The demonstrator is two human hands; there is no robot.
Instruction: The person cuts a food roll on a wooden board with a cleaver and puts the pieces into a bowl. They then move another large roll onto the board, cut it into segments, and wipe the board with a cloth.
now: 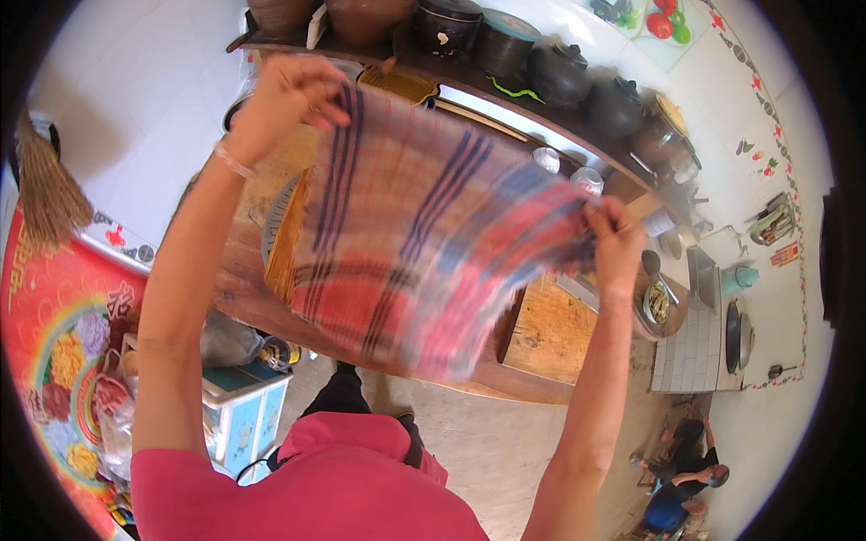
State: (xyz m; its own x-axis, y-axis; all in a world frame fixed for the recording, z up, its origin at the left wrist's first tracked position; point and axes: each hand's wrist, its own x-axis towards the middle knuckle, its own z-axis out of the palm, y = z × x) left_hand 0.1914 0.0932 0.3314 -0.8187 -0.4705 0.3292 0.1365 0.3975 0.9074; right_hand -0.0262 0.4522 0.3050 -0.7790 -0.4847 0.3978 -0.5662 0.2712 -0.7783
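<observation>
A plaid cloth [406, 203] with blue, red and pink bands is spread in the air between my two hands, blurred by motion. My left hand [298, 95], at the upper left, holds its top left corner at the fingertips. At the right, my right hand [614, 237] pinches the opposite corner, where the fabric bunches. Below the cloth is a wooden counter [487, 379], partly hidden by it. A woven tray [281, 264] shows behind the cloth's left edge, and a wooden board [551, 331] lies to its right.
Lidded dark pots [558, 74] line a shelf above the counter. White bowls [545, 159] sit beneath it. A dish of food [656, 302] with a spoon stands at the right. A blue and white cabinet [247, 406] is at lower left. People [683, 487] are at the far lower right.
</observation>
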